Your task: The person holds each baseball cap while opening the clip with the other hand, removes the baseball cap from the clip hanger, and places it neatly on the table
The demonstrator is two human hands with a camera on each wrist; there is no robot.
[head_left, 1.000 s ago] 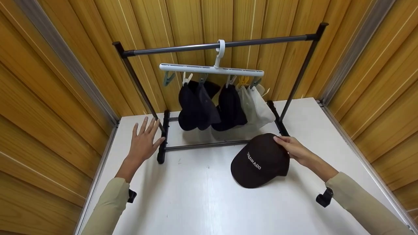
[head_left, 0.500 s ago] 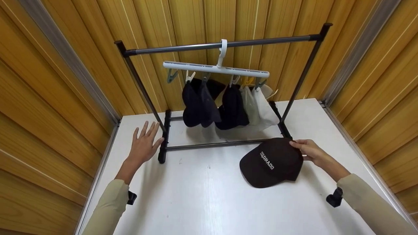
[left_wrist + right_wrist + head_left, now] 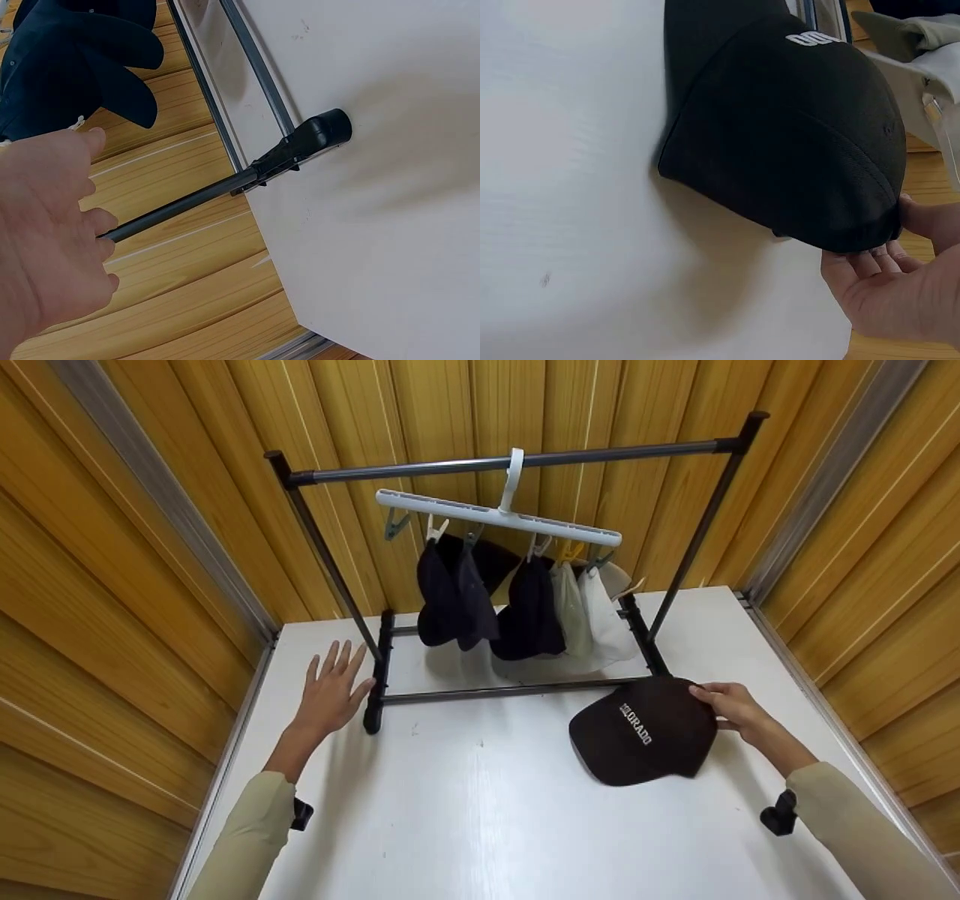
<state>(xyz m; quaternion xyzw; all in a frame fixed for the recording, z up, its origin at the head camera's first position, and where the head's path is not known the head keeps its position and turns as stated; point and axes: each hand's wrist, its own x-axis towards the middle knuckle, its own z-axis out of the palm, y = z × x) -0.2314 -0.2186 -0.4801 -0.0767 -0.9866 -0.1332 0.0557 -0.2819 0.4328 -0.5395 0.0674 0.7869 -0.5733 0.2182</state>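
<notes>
My right hand [image 3: 739,711] pinches the back edge of a dark brown baseball cap [image 3: 645,731] with white COLORADO lettering, thumb on top and fingers beneath in the right wrist view. The cap's brim points left, over the white table. Fingers spread and holding nothing, my left hand [image 3: 328,694] is beside the left foot of the rack. From the rack's bar hangs a white clip hanger [image 3: 499,516], tilted down to the right. Clipped along it are dark caps [image 3: 529,615], a grey-green cap [image 3: 574,611] and a white cap [image 3: 606,619]. A dark green clip [image 3: 394,525] at its left end holds nothing.
The black metal rack [image 3: 420,469] stands at the back of the white table [image 3: 480,810], its left foot [image 3: 307,139] near my left hand. Wooden-plank walls [image 3: 105,585] enclose the table on the back and both sides.
My right hand has moved right with the brown cap, away from the hanging caps. The hanger has swung, its left end rising and right end dropping. My left hand has barely moved.
</notes>
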